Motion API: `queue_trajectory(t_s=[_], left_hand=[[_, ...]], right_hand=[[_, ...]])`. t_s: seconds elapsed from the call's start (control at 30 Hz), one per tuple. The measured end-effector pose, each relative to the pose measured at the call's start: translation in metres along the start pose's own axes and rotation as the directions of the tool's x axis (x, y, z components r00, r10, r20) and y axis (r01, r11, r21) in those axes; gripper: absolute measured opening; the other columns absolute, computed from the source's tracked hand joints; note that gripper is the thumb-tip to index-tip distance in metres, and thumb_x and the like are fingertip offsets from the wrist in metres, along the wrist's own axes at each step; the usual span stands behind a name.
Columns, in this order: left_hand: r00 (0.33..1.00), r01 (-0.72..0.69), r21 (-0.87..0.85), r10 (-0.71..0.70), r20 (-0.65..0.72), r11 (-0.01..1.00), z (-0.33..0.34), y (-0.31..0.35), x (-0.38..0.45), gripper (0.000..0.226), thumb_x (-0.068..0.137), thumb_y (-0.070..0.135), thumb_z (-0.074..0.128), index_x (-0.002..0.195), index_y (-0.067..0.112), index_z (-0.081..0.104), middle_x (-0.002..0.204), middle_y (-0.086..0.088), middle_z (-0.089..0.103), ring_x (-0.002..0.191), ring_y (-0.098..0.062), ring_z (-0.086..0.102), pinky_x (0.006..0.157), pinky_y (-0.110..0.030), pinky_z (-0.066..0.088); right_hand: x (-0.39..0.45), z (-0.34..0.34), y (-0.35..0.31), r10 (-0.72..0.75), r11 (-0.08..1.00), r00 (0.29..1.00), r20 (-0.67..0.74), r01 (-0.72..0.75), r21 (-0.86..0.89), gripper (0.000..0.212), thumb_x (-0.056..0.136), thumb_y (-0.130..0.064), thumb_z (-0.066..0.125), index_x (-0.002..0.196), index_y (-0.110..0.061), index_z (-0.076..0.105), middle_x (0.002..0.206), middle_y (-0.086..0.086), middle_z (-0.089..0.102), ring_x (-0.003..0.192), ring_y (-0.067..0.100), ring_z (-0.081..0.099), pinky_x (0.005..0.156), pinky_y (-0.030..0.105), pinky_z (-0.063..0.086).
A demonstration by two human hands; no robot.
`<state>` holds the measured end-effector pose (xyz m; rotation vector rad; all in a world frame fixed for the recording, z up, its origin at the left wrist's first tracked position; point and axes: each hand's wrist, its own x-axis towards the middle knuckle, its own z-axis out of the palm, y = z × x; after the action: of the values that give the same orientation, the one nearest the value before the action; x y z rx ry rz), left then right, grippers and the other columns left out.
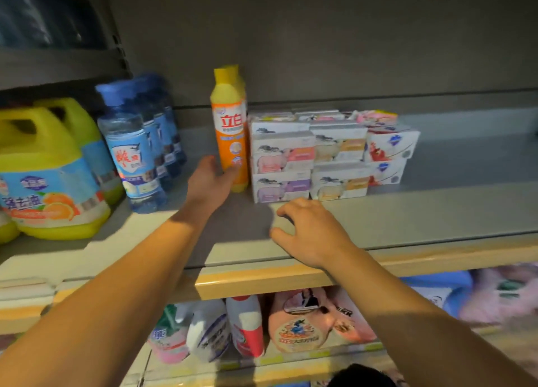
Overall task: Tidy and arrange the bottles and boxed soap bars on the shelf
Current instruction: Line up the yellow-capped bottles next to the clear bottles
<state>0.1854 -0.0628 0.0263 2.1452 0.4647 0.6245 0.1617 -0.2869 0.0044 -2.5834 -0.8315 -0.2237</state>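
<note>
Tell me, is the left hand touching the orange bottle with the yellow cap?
Touching. The head view shows the left hand with its fingertips lying against the lower front of the orange bottle, no gap between them.

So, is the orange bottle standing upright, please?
Upright: the orange bottle stands on its base, yellow cap up, left hand touching it.
</note>
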Motion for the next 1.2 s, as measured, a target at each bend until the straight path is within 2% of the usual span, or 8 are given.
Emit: queue_trajectory(t_s=[0.3, 0.53, 0.7, 0.8, 0.87, 0.93, 1.0, 1.2], left_hand=[[0.997, -0.044, -0.022, 0.045, 0.067, 0.999, 0.019, -0.009, 0.016, 0.051, 0.095, 0.045, 0.058, 0.135, 0.016, 0.048, 0.135, -0.006, 0.060, 0.119, -0.027, 0.058, 0.095, -0.036, 0.045], [0.954, -0.155, -0.061, 0.166, 0.251, 0.986, -0.018, -0.014, -0.024, 0.056, 0.095, 0.045, 0.054, 0.143, 0.019, 0.042, 0.139, 0.002, 0.055, 0.109, -0.007, 0.052, 0.085, -0.020, 0.040], [0.928, -0.130, -0.150, 0.173, 0.329, 0.980, -0.061, -0.025, -0.068, 0.066, 0.081, 0.064, 0.055, 0.134, 0.024, 0.050, 0.131, 0.004, 0.062, 0.115, -0.014, 0.060, 0.097, -0.033, 0.049], [0.932, -0.116, -0.258, 0.195, 0.306, 0.959, -0.079, -0.034, -0.093, 0.048, 0.080, 0.060, 0.060, 0.122, 0.037, 0.054, 0.124, 0.012, 0.066, 0.112, -0.009, 0.063, 0.097, -0.036, 0.052], [0.932, -0.117, -0.308, 0.212, 0.295, 0.944, -0.084, -0.036, -0.104, 0.043, 0.077, 0.058, 0.059, 0.117, 0.043, 0.053, 0.121, 0.019, 0.066, 0.109, -0.004, 0.065, 0.094, -0.031, 0.053], [0.933, -0.132, -0.323, 0.227, 0.279, 0.937, -0.085, -0.034, -0.110, 0.049, 0.074, 0.065, 0.059, 0.116, 0.043, 0.053, 0.119, 0.018, 0.067, 0.106, -0.002, 0.065, 0.090, -0.029, 0.054], [0.936, -0.156, -0.318, 0.244, 0.256, 0.935, -0.085, -0.032, -0.112, 0.051, 0.071, 0.069, 0.056, 0.114, 0.041, 0.055, 0.112, 0.017, 0.070, 0.101, -0.003, 0.067, 0.086, -0.028, 0.055], [0.946, -0.160, -0.290, 0.231, 0.229, 0.944, -0.089, -0.035, -0.113, 0.047, 0.067, 0.076, 0.051, 0.105, 0.048, 0.055, 0.103, 0.024, 0.068, 0.094, 0.004, 0.066, 0.077, -0.022, 0.055]], right_hand=[[0.002, 0.003, 0.003, -0.005, 1.000, 1.000, 0.019, 0.005, 0.000, 0.051, 0.087, -0.053, 0.047, 0.132, -0.029, 0.053, 0.135, -0.009, 0.050, 0.126, 0.015, 0.038, 0.106, 0.036, 0.035], [0.002, 0.001, 0.001, -0.001, 1.000, 1.000, 0.018, 0.001, -0.012, 0.050, 0.088, -0.053, 0.048, 0.131, -0.028, 0.054, 0.132, -0.008, 0.052, 0.123, 0.016, 0.041, 0.102, 0.036, 0.038], [0.002, 0.001, -0.002, 0.018, 0.999, 0.999, 0.029, -0.016, -0.042, 0.050, 0.088, -0.052, 0.049, 0.131, -0.027, 0.054, 0.132, -0.006, 0.053, 0.121, 0.018, 0.043, 0.100, 0.037, 0.040], [0.003, 0.001, -0.007, 0.027, 0.998, 0.999, 0.026, -0.026, -0.055, 0.047, 0.088, -0.048, 0.053, 0.130, -0.026, 0.057, 0.130, -0.004, 0.056, 0.119, 0.019, 0.046, 0.098, 0.036, 0.042], [0.007, -0.001, -0.017, -0.001, 0.996, 1.000, -0.012, 0.002, 0.093, 0.043, 0.087, -0.043, 0.060, 0.127, -0.026, 0.060, 0.128, -0.006, 0.059, 0.113, 0.011, 0.051, 0.092, 0.030, 0.043], [0.015, -0.009, -0.040, 0.009, 0.883, 1.000, -0.028, 0.006, 0.470, 0.039, 0.085, -0.044, 0.066, 0.121, -0.031, 0.062, 0.123, -0.012, 0.063, 0.102, 0.001, 0.056, 0.083, 0.025, 0.044], [0.029, -0.022, -0.067, 0.031, 0.614, 0.999, 0.010, -0.028, 0.789, 0.038, 0.078, -0.051, 0.067, 0.113, -0.038, 0.062, 0.113, -0.015, 0.069, 0.098, 0.002, 0.064, 0.081, 0.028, 0.049], [0.065, -0.038, -0.111, 0.178, 0.266, 0.984, 0.016, -0.064, 0.962, 0.030, 0.093, -0.039, 0.062, 0.119, -0.025, 0.057, 0.104, -0.001, 0.072, 0.094, 0.020, 0.071, 0.074, 0.041, 0.060]])
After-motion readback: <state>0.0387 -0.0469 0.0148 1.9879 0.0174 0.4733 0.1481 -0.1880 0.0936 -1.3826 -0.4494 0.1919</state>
